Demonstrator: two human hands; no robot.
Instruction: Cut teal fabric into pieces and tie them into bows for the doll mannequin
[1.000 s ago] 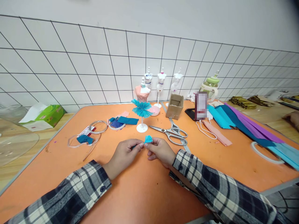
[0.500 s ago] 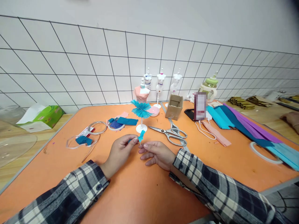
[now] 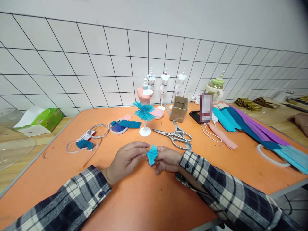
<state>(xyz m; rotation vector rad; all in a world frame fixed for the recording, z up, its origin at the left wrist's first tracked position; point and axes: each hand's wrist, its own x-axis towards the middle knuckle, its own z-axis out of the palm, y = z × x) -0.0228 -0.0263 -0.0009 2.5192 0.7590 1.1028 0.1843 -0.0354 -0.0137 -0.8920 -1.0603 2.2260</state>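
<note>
A small pleated fan of light blue paper [image 3: 152,154] sits between both my hands above the orange table [image 3: 134,195]. My left hand [image 3: 127,158] pinches its left edge with thumb and fingertips. My right hand [image 3: 167,158] is curled behind it and holds the right side. Both sleeves are dark plaid. Just beyond my hands stands a small mannequin on a white stand [image 3: 145,110] wearing a pleated blue paper skirt. Steel scissors [image 3: 176,138] lie to its right.
Three more small mannequins [image 3: 165,81] and a cardboard box [image 3: 180,108] stand at the back. Tape rings and blue scraps [image 3: 102,131] lie to the left. Strips of blue and purple paper [image 3: 250,128] and a tape ring [image 3: 270,156] lie right. A green tissue pack [image 3: 39,119] sits far left.
My right hand let go of the paper and rested open half a second ago, and now grips it again. The paper now spreads wider as a fan, held slightly lower and nearer.
</note>
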